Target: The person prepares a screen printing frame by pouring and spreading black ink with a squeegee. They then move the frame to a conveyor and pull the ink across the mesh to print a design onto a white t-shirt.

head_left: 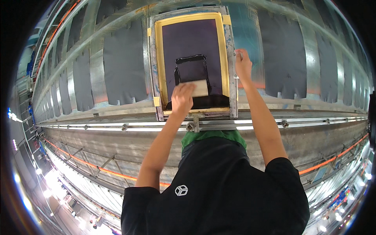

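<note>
A screen printing frame [153,62] with metal rails and yellow tape round its inside lies on the long table ahead of me. Its mesh [190,37] is dark purple. Wet black ink [203,102] pools along the near end, and a thin black outline of ink marks the middle. My left hand [183,97] is closed round a beige squeegee [201,88], which rests on the mesh near the pool. At the frame's right rail, my right hand [243,64] has its fingers curled against the outer edge; the fingertips are partly hidden.
Dark grey fabric pieces [125,62] lie flat in a row along the table, with more pieces [282,55] on the right. A metal rail [250,124] with clamps runs along the near edge, between the frame and my body. An orange strip [329,160] runs behind me.
</note>
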Motion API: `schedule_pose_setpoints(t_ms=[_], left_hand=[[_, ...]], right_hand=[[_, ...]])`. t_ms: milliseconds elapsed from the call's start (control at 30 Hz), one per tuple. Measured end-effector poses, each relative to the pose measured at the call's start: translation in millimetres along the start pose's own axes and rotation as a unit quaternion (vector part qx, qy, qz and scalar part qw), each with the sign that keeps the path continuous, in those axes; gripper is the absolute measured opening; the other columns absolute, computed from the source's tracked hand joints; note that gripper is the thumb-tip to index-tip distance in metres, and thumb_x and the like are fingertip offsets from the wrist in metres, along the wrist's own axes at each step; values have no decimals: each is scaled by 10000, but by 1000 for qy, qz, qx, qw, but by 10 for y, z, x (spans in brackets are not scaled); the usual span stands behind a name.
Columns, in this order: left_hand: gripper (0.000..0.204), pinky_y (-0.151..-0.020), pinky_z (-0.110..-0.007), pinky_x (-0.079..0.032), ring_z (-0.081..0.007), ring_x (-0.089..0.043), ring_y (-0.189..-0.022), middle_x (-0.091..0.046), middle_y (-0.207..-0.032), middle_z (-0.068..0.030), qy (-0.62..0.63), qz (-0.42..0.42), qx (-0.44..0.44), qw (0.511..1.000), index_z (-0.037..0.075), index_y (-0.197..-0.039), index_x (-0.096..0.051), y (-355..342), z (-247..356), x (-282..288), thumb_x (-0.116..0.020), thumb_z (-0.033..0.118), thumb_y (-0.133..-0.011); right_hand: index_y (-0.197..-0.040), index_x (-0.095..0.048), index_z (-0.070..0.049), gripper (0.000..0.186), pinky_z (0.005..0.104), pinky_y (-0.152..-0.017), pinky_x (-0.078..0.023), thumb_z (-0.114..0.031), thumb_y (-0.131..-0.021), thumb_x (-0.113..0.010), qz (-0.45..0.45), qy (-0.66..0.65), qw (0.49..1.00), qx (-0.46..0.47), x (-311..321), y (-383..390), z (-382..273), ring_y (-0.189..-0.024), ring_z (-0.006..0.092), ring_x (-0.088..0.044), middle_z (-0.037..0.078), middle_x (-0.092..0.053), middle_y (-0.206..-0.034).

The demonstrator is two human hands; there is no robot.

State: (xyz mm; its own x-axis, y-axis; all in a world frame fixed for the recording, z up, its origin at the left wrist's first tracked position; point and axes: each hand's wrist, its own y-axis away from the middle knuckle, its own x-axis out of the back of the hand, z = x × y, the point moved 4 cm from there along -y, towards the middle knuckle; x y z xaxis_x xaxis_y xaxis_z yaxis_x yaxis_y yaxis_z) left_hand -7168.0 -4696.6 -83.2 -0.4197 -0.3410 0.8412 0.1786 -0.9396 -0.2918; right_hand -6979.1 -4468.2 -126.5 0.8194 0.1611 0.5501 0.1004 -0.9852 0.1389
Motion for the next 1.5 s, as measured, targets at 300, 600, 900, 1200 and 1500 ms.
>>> schedule_pose_setpoints(t_ms=[300,600,900,1200,1500], left_hand=[[363,-871,-419,-547,-324,-662,-989,-729,-1059,-85,22,24,54,998,104,-1022,-737,-886,-408,67,-601,-67,-732],[384,-887,-431,-543,-317,-656,-987,-720,-1033,-89,1,-12,22,1000,81,-1015,-723,-122,-14,-39,-596,-83,-692],[446,-952,-406,-527,-295,-643,-1064,-707,-1125,-76,96,35,27,994,58,-1099,-712,443,128,433,-625,-89,-687],[421,-907,-398,-539,-294,-655,-1020,-719,-1097,-67,32,49,85,995,60,-1066,-727,1015,-1553,1566,-633,-83,-681],[456,-961,-404,-511,-271,-631,-1088,-702,-1168,-37,31,-10,80,996,93,-1129,-717,1443,-2463,2075,-648,-55,-704]], right_hand=[[-1150,-632,-141,222,457,-649,-479,-290,-1016,-537,10,0,1000,1,-56,-24,61,-627,332,-633,156,-620,-669],[-1100,-675,-126,232,475,-756,-501,-305,-1001,-564,10,-8,1000,8,-51,-53,108,-785,396,-670,194,-673,-797],[-1112,-691,-135,273,436,-828,-501,-344,-1015,-544,24,14,1000,14,85,20,-490,-918,363,-677,177,-706,-995],[-1080,-690,-94,209,379,-791,-521,-256,-997,-586,43,-61,995,67,-1846,878,-1319,-864,290,-700,146,-720,-979],[-1082,-673,-119,211,384,-629,-464,-286,-1010,-567,22,-32,999,9,-2709,1361,-1771,-589,205,-563,92,-583,-650]])
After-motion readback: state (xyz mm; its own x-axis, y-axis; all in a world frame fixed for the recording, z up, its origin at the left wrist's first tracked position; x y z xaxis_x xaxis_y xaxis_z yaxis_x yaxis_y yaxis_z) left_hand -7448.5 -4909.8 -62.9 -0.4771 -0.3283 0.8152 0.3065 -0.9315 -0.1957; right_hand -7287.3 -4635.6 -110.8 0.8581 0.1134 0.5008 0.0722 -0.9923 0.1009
